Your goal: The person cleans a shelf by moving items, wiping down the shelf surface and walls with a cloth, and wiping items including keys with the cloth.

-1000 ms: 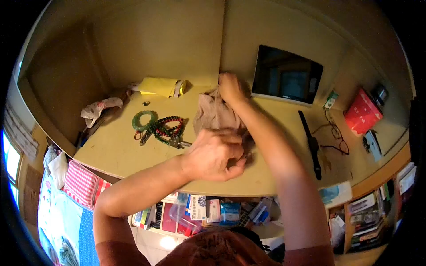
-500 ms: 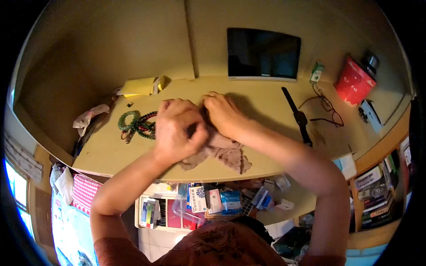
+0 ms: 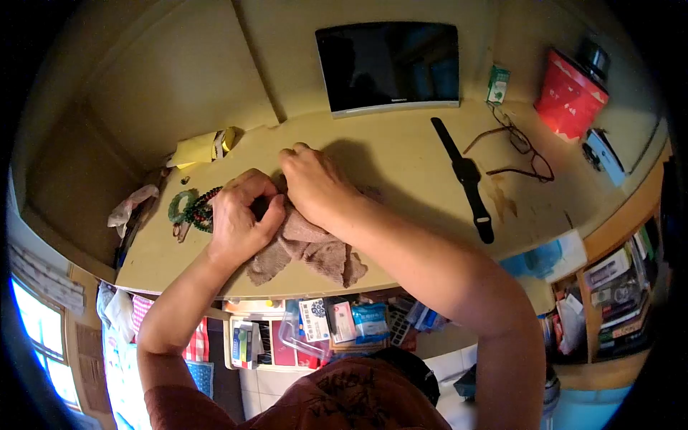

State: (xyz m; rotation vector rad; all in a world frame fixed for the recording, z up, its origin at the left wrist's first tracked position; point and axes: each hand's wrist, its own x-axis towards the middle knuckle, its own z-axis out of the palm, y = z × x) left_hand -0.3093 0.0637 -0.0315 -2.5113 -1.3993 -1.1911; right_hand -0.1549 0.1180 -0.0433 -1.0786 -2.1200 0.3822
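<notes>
A brownish-pink knitted cloth (image 3: 312,244) hangs bunched below my hands, its lower edges resting near the desk's front edge. My left hand (image 3: 245,213) is closed with thumb and fingers curled together, gripping the cloth on its left side. Against it, my right hand (image 3: 315,179) is also closed, its fingers bent over the top of the cloth; the fingertips are hidden. Just left of my left hand lie dark beaded strings (image 3: 203,209) with some red beads, partly covered by that hand. A green bead bracelet (image 3: 183,206) is beside them.
A black smartwatch (image 3: 467,175) and eyeglasses (image 3: 527,147) lie on the right of the desk (image 3: 401,244). A monitor (image 3: 390,68) stands at the back, a red container (image 3: 571,97) at the far right. Below is an open drawer (image 3: 283,344) with boxes and packets. A yellow packet (image 3: 195,150) lies at the back left.
The camera view has shifted, so desk items appear moved. Both hands, still on the cloth, are now lower and further left in view, and the right forearm reaches further across.
</notes>
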